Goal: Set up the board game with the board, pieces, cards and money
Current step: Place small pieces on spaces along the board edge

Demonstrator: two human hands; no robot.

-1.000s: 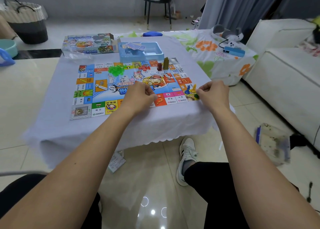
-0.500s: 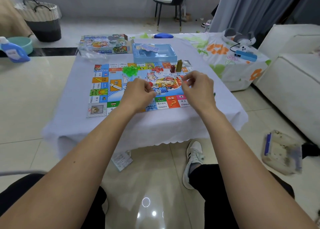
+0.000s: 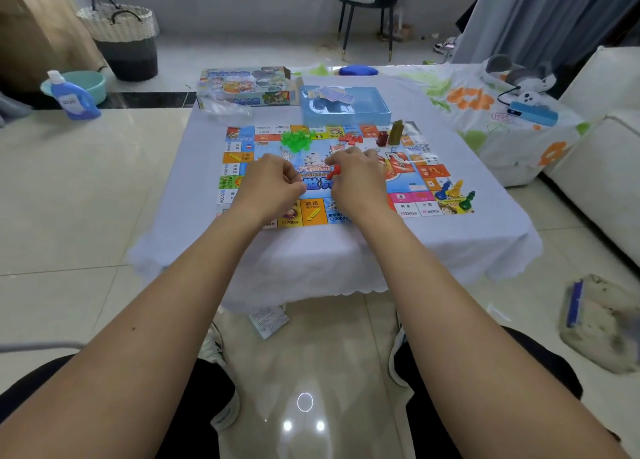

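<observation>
The colourful game board [image 3: 429, 172] lies flat on the low table [image 3: 381, 247]. My right hand [image 3: 356, 178] pinches a red pawn [image 3: 335, 172] over the board's middle. My left hand [image 3: 273, 184] hovers beside it with curled fingers; whether it holds anything is hidden. Blue, yellow and green pawns [image 3: 455, 190] stand at the board's near right corner. A heap of green houses [image 3: 297, 139], some red houses [image 3: 351, 139] and two tall pieces [image 3: 390, 134] sit near the far edge. Cards [image 3: 330, 93] lie in the blue tray [image 3: 346, 110].
The game box lid [image 3: 246, 86] and a clear plastic bag [image 3: 228, 106] lie at the table's far left. A flowered cloth with a blue device [image 3: 533, 112] is to the right, a white sofa [image 3: 602, 167] beyond. A paper leaflet [image 3: 269, 320] lies on the floor under the table.
My right hand left the board's near right corner, where the green pawn now stands, and moved left to the middle, where it now pinches a red pawn. My left hand stayed near the centre.
</observation>
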